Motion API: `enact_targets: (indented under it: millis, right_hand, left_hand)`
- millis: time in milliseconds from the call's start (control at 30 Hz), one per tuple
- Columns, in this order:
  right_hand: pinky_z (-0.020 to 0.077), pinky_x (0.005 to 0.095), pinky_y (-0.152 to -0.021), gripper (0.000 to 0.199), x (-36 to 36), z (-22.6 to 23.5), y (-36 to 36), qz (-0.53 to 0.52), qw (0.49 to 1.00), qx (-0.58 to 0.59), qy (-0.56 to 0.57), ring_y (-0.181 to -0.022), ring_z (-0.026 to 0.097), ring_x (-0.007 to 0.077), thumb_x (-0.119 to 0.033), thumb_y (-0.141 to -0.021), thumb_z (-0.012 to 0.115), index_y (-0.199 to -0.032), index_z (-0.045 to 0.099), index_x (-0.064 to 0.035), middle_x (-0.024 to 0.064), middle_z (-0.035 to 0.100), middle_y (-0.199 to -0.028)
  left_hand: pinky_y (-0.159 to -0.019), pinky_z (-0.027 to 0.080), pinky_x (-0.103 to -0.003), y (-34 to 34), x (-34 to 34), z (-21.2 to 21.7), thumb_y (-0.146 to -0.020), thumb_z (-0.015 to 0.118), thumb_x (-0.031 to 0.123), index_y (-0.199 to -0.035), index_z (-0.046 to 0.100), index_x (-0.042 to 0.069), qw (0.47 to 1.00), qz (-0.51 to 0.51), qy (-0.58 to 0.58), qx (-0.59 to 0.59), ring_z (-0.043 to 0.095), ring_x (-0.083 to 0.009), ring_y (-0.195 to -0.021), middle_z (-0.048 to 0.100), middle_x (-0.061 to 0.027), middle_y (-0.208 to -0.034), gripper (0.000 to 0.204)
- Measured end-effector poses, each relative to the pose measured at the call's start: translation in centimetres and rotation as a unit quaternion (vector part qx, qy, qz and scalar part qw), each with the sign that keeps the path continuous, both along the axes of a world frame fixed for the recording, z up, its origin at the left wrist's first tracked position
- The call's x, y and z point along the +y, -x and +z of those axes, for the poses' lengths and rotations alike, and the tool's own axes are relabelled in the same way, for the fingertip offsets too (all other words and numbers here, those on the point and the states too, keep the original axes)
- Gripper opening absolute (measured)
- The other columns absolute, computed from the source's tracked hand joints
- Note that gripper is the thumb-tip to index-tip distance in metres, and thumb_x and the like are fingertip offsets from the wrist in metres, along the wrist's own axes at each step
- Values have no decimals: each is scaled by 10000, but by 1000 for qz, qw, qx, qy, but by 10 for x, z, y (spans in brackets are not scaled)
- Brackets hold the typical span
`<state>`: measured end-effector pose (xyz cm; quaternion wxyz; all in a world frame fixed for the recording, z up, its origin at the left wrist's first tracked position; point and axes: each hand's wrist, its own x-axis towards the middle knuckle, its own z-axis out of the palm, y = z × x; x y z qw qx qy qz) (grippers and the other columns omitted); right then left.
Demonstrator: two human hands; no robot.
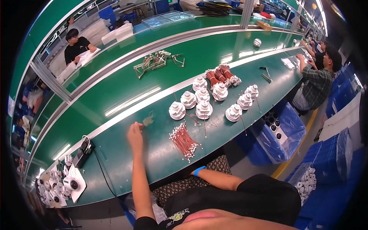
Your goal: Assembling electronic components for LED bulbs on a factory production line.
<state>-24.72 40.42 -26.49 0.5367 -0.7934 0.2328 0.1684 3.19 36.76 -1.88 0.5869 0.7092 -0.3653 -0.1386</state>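
My left hand (135, 137) is over the green worktable (115, 145), left of a pile of red wires with white connectors (184, 142). Its fingers are loosely curled and a little apart, with nothing visible in them. My right hand (194, 173) is down by my lap at the table's near edge, below a blue wristband; its fingers are hidden. Beyond the wires, several round white housings (204, 110) stand in a group, some with a red wire trailing out. Three more white housings (244, 101) form a row to their right. Bundled red wires (222, 76) lie behind.
White camera-like units (73, 184) and a black power strip (83, 152) are at the left end. Metal brackets (157, 61) lie on the far green surface. A small tool (266, 74) is at the right. Blue bins (285, 134) stand beside the table; co-workers (314, 80) sit farther right.
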Motion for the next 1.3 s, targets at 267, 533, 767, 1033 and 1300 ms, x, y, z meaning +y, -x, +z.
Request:
enact_targets:
  millis: [267, 533, 767, 1033, 1300]
  right_hand:
    - [395, 370, -1049, 596, -18, 52, 39, -18, 995, 97, 31, -1257, 523, 244, -520, -905, 466, -1258, 605, -61, 131, 568, -1342]
    - [520, 286, -866, 368, -68, 249, 129, -133, 961, -154, -186, -1008, 648, 154, -207, -916, 671, -1198, 607, 21, 118, 691, -1082]
    - [494, 248, -684, 209, -96, 287, 146, -493, 801, -341, 4, -733, 644, 110, -172, -947, 565, -894, 654, 9, 51, 676, -765]
    - [431, 376, -589, 70, -112, 254, 76, -480, 709, -224, 465, -607, 568, 265, -121, -771, 684, -728, 657, -73, 81, 613, -654]
    - [389, 348, -580, 82, -113, 271, 69, -465, 716, -199, 482, -590, 515, 212, -55, -759, 682, -716, 621, -91, 14, 539, -607]
  left_hand:
    - [-666, 459, -241, 4, -11, -15, -1003, 515, 285, -910, 649, 8, 999, -25, 5, 38, 576, -96, -754, 640, -36, -817, 321]
    - [-730, 453, -245, -2, -3, -15, -999, 515, 211, -1117, 604, 31, 999, -36, 27, 22, 588, -115, -874, 634, -50, -962, 233]
    - [-726, 446, -241, -4, -5, -17, -1000, 513, 215, -1110, 605, 29, 999, -45, 11, -1, 581, -118, -876, 632, -48, -964, 236]
    - [-797, 461, -271, -31, -2, -15, -962, 565, 140, -1100, 605, 18, 992, -11, 11, -125, 565, -164, -955, 558, -90, -1119, 188]
    - [-943, 421, -393, -195, -113, 0, -912, 600, 489, -1327, 492, 47, 940, 37, -88, -329, 506, -325, -1111, 479, -227, -1239, 616]
